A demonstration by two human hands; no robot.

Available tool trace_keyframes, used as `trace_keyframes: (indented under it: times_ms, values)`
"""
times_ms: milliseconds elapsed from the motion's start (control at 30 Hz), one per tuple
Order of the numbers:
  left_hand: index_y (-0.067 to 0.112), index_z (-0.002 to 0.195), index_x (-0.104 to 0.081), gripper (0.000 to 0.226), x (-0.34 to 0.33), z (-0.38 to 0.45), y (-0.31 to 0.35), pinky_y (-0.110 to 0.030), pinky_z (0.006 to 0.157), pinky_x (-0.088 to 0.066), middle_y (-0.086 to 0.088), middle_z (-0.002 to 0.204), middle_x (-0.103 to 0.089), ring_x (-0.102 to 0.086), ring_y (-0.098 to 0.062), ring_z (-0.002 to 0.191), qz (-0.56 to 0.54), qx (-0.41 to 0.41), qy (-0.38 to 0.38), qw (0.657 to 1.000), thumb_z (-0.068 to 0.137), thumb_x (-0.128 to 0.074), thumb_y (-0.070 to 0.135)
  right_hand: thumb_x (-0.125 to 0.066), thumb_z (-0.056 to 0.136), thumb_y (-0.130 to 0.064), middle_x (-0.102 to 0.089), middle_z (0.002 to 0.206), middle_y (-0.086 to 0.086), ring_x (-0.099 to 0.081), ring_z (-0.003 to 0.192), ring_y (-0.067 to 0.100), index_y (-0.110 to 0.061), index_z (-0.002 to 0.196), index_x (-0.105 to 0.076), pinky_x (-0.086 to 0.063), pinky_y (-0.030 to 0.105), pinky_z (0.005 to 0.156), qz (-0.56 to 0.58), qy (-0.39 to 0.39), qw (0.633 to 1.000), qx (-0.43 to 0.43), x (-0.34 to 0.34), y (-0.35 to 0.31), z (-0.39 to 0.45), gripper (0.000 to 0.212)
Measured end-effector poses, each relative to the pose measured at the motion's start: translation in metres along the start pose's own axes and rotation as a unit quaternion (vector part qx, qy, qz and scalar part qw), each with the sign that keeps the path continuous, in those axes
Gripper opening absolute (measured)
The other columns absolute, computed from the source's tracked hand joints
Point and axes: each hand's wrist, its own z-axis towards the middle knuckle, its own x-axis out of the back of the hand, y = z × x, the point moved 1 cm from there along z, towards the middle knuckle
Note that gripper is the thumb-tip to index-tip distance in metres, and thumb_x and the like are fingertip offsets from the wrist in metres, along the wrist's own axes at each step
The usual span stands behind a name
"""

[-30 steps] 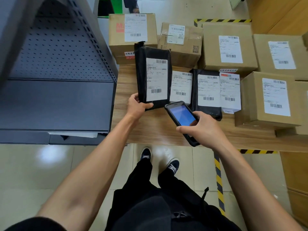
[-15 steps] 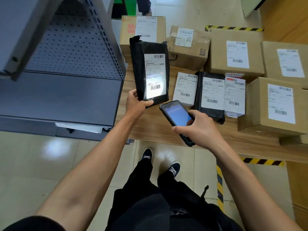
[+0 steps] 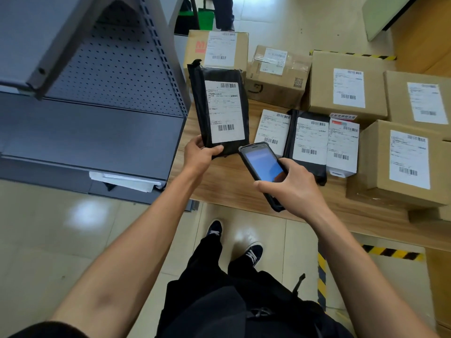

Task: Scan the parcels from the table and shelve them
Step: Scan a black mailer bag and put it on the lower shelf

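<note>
My left hand (image 3: 199, 156) is gripping the black parcel (image 3: 219, 113) by its bottom edge, holding it upright above the table (image 3: 227, 181) so the label is facing me. My right hand (image 3: 292, 189) is clasping the scanner (image 3: 262, 167), angling it at the barcode. The shelf (image 3: 92, 135) is waiting just left.
</note>
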Motion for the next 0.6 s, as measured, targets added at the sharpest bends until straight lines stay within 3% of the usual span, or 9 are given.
trace_keyframes:
  times_ms: [100,233,300,400,500,600]
  values:
    - [0.011,0.138,-0.06,0.055,0.0,-0.01,0.006,-0.039,0.098,-0.059,-0.002,0.118,-0.075,-0.074,-0.017,0.106,-0.014,-0.006,0.001,1.0,0.086,-0.078,0.002,-0.085,0.07,-0.051,-0.058,0.074,-0.007,-0.054,0.06,0.003,-0.032,0.095,-0.057,-0.037,0.014,0.05,0.019,0.022,0.999,0.019,0.005,0.004,-0.004,0.041]
    - [0.017,0.141,-0.06,0.058,0.002,-0.025,0.02,-0.037,0.095,-0.06,-0.003,0.119,-0.076,-0.074,-0.021,0.109,-0.035,-0.035,-0.012,0.999,0.088,-0.075,0.0,-0.085,0.071,-0.05,-0.057,0.071,-0.01,-0.052,0.061,0.005,-0.029,0.093,-0.061,-0.038,0.021,0.056,0.052,0.046,0.997,0.046,0.015,0.008,-0.01,0.038]
    - [0.022,0.13,-0.067,0.047,0.004,-0.033,0.026,-0.033,0.09,-0.061,0.0,0.115,-0.078,-0.075,-0.02,0.106,-0.049,-0.041,-0.013,0.998,0.089,-0.074,0.0,-0.085,0.07,-0.049,-0.055,0.064,-0.014,-0.05,0.058,0.003,-0.028,0.086,-0.061,-0.037,0.016,0.052,0.073,0.06,0.993,0.065,0.022,0.007,-0.011,0.035]
    - [0.028,0.113,-0.072,0.035,0.007,-0.047,0.033,-0.024,0.079,-0.06,0.004,0.106,-0.08,-0.076,-0.017,0.099,-0.057,-0.05,-0.012,0.997,0.092,-0.072,0.001,-0.087,0.073,-0.045,-0.059,0.071,-0.01,-0.054,0.065,-0.001,-0.029,0.093,-0.063,-0.041,0.017,0.053,0.078,0.084,0.989,0.092,0.032,0.0,-0.014,0.035]
    - [0.017,0.125,-0.071,0.037,0.011,-0.06,0.04,-0.022,0.077,-0.059,0.002,0.108,-0.08,-0.077,-0.015,0.097,-0.081,-0.062,-0.012,0.995,0.093,-0.07,-0.001,-0.087,0.074,-0.043,-0.064,0.081,-0.004,-0.057,0.073,-0.001,-0.03,0.102,-0.063,-0.045,0.026,0.06,0.078,0.097,0.986,0.112,0.041,-0.009,-0.018,0.039]
    - [0.01,0.133,-0.067,0.042,0.018,-0.076,0.048,-0.023,0.079,-0.06,0.0,0.112,-0.079,-0.076,-0.015,0.099,-0.099,-0.079,-0.011,0.992,0.093,-0.069,-0.002,-0.086,0.075,-0.043,-0.066,0.087,-0.007,-0.06,0.08,0.004,-0.037,0.106,-0.058,-0.048,0.025,0.065,0.078,0.102,0.983,0.131,0.047,-0.018,-0.024,0.042]
